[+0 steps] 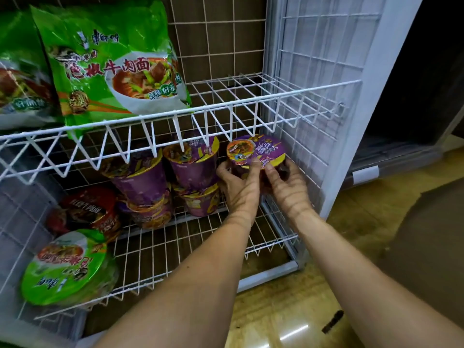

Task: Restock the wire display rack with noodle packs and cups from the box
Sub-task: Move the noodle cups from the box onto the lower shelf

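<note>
A purple noodle cup [256,150] sits at the right end of the lower shelf of the white wire rack [226,109], tilted with its lid toward me. My left hand [238,187] grips its left side and my right hand [288,187] grips its right side. Left of it stand several purple cups [190,167] stacked in two layers. Further left lie a red cup [85,209] and a green cup [65,267]. On the upper shelf lean green noodle packs [110,64]. The box is not in view.
The right half of the upper shelf [251,86] holds nothing. The rack's side panel [326,84] stands close to my right hand. A tan floor [288,310] and a dark cabinet [414,109] lie to the right.
</note>
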A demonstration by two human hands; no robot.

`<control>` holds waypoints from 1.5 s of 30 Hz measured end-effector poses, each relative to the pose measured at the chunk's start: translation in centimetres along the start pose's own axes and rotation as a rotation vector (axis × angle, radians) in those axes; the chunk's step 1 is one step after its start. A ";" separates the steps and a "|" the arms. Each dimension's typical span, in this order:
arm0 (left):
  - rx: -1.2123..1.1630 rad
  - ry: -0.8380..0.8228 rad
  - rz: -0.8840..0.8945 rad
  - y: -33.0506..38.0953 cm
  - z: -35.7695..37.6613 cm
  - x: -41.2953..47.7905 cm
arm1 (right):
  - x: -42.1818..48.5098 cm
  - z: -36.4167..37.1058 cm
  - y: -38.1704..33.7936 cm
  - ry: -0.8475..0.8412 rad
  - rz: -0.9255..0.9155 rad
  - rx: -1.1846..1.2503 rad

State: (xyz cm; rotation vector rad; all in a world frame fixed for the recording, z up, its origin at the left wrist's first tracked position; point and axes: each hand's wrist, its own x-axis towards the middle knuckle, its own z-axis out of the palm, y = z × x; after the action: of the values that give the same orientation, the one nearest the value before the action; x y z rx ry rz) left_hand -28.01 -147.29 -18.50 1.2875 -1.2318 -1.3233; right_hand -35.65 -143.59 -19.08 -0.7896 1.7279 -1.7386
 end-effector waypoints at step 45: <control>0.475 -0.184 0.278 -0.2 1.4 -2.5 | -1.8 -2.5 -1.4 -0.144 0.173 -0.117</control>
State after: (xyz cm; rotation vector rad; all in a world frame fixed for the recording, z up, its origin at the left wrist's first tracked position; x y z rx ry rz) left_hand -29.22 -144.73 -18.42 1.2684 -1.8616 -0.9962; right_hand -36.30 -140.58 -17.70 -0.7710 1.7576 -1.4429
